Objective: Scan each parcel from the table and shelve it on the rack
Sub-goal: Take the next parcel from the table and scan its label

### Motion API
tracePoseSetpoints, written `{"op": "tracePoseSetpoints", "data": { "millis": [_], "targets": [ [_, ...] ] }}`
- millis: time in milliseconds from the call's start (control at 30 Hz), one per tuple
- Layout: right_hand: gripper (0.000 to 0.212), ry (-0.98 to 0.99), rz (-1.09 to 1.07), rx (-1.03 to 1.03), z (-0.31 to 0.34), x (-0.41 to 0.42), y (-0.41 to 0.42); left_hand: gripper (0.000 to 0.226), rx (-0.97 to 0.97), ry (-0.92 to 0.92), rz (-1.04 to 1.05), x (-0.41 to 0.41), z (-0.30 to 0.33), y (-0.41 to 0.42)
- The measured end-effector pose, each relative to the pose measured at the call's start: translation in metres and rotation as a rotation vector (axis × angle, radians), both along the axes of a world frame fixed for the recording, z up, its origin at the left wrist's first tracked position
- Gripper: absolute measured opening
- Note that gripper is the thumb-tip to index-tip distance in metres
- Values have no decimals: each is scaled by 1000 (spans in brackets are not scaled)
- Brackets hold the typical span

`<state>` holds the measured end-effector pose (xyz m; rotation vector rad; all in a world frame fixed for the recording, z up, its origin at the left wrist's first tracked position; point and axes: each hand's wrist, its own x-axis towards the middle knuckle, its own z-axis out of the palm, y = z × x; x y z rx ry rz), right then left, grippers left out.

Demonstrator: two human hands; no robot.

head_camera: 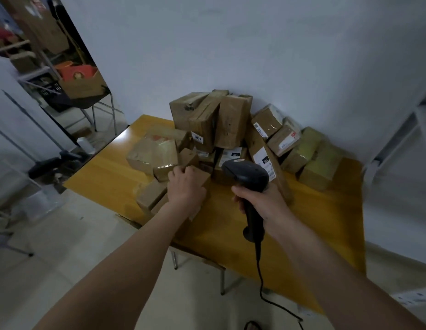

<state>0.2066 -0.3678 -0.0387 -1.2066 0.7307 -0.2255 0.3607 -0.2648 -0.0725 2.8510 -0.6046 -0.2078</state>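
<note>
**Brown boxes everywhere, scanner in hand**

Brown cardboard is pretty much all we see on the yellow wooden table: a heap of parcels stacked against the pale wall at the far corner, some upright, some tipped over, a few with white labels facing us. One label reads 5007.

Our left hand is down on a small parcel at the front of the heap, near the table's left edge. Fingers are curled over its far top edge, so we've got a grip on it; the box itself sits on the table, touching the flatter boxes beside it. How far the thumb wraps around we can't tell, it's hidden behind the hand.

Our right hand is wrapped tight round the handle of the black barcode scanner, held above the table just right of that small parcel. The scanner's head points toward the heap. Its black cable drops from the handle base down toward the floor.

Off to the left there's a chair with an open cardboard box on it, and a bit of white shelving shows at the right edge.
</note>
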Motion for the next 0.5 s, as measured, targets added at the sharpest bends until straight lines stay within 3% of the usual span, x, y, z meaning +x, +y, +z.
{"op": "tracePoseSetpoints", "data": {
  "millis": [233, 367, 500],
  "targets": [
    [14, 31, -16, 2, -4, 45, -8, 68, -42, -26, 112, 67, -14, -14],
    [13, 56, -71, -11, -3, 69, -8, 89, -82, -87, 185, 104, -26, -14],
    [14, 78, -107, -38, -3, 94, -6, 106, -164, 65, 379, 134, -30, -12]
  ]
}}
